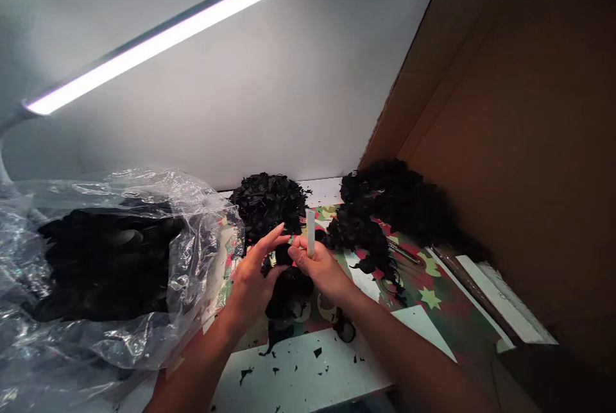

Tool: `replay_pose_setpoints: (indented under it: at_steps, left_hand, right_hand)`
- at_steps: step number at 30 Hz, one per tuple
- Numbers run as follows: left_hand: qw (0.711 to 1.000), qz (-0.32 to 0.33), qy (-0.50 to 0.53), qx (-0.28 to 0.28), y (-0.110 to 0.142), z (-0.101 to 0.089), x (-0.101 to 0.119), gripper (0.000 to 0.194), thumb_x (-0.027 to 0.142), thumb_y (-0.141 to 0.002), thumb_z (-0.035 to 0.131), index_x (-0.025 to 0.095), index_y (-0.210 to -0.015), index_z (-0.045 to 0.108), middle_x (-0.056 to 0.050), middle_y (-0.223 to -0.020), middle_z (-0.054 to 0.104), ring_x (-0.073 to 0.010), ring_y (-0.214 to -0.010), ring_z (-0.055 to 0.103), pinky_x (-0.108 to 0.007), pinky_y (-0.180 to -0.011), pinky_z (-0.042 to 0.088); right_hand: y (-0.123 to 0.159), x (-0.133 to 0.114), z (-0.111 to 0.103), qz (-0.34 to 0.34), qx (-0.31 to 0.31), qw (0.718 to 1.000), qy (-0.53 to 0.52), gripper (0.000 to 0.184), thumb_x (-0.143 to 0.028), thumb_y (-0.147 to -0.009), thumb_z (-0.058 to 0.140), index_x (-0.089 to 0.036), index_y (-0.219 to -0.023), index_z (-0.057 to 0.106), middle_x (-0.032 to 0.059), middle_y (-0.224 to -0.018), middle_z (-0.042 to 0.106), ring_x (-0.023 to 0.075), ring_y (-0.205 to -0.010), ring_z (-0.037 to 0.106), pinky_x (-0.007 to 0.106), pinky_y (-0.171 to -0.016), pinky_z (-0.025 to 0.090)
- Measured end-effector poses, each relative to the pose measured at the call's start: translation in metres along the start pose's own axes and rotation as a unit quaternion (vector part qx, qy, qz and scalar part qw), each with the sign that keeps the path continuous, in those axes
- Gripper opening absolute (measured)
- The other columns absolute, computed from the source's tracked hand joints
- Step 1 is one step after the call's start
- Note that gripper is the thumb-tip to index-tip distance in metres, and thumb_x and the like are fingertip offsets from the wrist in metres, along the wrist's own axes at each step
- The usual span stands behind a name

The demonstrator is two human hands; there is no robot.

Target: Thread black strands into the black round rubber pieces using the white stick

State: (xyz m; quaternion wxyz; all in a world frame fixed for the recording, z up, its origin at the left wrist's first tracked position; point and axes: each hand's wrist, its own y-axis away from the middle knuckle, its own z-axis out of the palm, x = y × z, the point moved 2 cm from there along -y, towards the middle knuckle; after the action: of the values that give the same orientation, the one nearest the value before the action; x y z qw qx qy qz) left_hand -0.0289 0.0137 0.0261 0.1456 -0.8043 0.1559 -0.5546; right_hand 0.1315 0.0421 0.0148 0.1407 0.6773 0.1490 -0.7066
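My left hand [253, 278] curls its thumb and fingers around a small, dark black piece [283, 255], whose exact shape is hard to make out. My right hand [323, 273] is closed on a white stick-like handle [310, 227] that points upward. The tool's working end is hidden by my fingers. Both hands meet at the black piece. Right below them, more black pieces [289, 291] lie on the patterned table covering, partly hidden by my hands.
A clear plastic bag [202, 227] at left holds many black rounded pieces [110, 265]. Black scraps [269, 198] are heaped at the back, with another dark pile [399, 201] at right. A lamp [158, 41] hangs above; a cardboard wall [520, 105] stands right. Metal tweezers-like tool [405, 252] lies nearby.
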Motion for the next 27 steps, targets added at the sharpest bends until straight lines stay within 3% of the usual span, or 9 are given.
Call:
replay_pose_setpoints:
  at_steps: [3,6,9,13,18,27]
  left_hand:
    - [0.999,-0.001,0.033,0.019,-0.001,0.000,0.001,0.065,0.021,-0.076,0.080,0.029,-0.136,0.056,-0.007,-0.130,0.065,-0.0246,-0.123,0.062,-0.041,-0.104,0.053]
    - [0.997,-0.043,0.026,0.052,-0.002,-0.003,0.001,0.047,0.029,-0.072,0.085,0.023,-0.116,0.069,-0.006,-0.111,0.071,-0.0237,-0.103,0.071,-0.036,-0.090,0.060]
    - [0.995,-0.074,0.033,0.057,0.000,-0.005,0.000,0.039,0.029,-0.074,0.083,0.022,-0.112,0.073,-0.005,-0.101,0.075,-0.0222,-0.089,0.073,-0.035,-0.082,0.061]
    - [0.993,-0.096,0.052,0.049,0.001,-0.006,0.000,0.038,0.026,-0.073,0.084,0.024,-0.110,0.076,-0.006,-0.106,0.077,-0.0227,-0.093,0.073,-0.035,-0.087,0.059]
    - [0.968,-0.160,0.189,0.039,-0.001,-0.005,0.005,0.036,0.023,-0.071,0.084,0.022,-0.106,0.077,-0.006,-0.107,0.079,-0.0229,-0.095,0.074,-0.032,-0.083,0.060]
    - [0.945,-0.165,0.270,0.077,0.004,-0.004,0.004,0.040,0.024,-0.072,0.086,0.021,-0.110,0.076,-0.008,-0.113,0.078,-0.0229,-0.103,0.072,-0.028,-0.089,0.057]
  right_hand:
    - [0.005,-0.008,0.004,-0.035,0.044,0.998,0.028,0.036,-0.051,-0.089,0.065,-0.019,-0.076,0.054,-0.0060,-0.061,0.042,0.0104,-0.056,0.034,0.026,-0.053,0.024]
    - [0.009,-0.014,0.009,-0.066,0.067,0.994,0.047,0.033,-0.046,-0.088,0.066,-0.019,-0.072,0.058,-0.0045,-0.061,0.046,0.0110,-0.056,0.037,0.026,-0.053,0.027]
    - [0.011,-0.015,0.012,-0.068,0.065,0.994,0.051,0.028,-0.045,-0.088,0.066,-0.020,-0.076,0.063,-0.0050,-0.059,0.046,0.0109,-0.055,0.035,0.026,-0.052,0.028]
    - [0.011,-0.016,0.013,-0.029,0.051,0.998,0.016,0.028,-0.047,-0.087,0.066,-0.020,-0.081,0.064,-0.0056,-0.059,0.042,0.0106,-0.054,0.032,0.025,-0.051,0.026]
    - [0.012,-0.018,0.013,-0.017,0.074,0.996,-0.042,0.030,-0.046,-0.082,0.069,-0.018,-0.073,0.066,-0.0022,-0.064,0.046,0.0121,-0.060,0.037,0.025,-0.054,0.030]
    - [0.016,-0.005,0.014,0.009,0.064,0.989,-0.134,0.029,-0.045,-0.080,0.076,-0.018,-0.073,0.068,-0.0038,-0.062,0.043,0.0105,-0.058,0.036,0.025,-0.054,0.029]
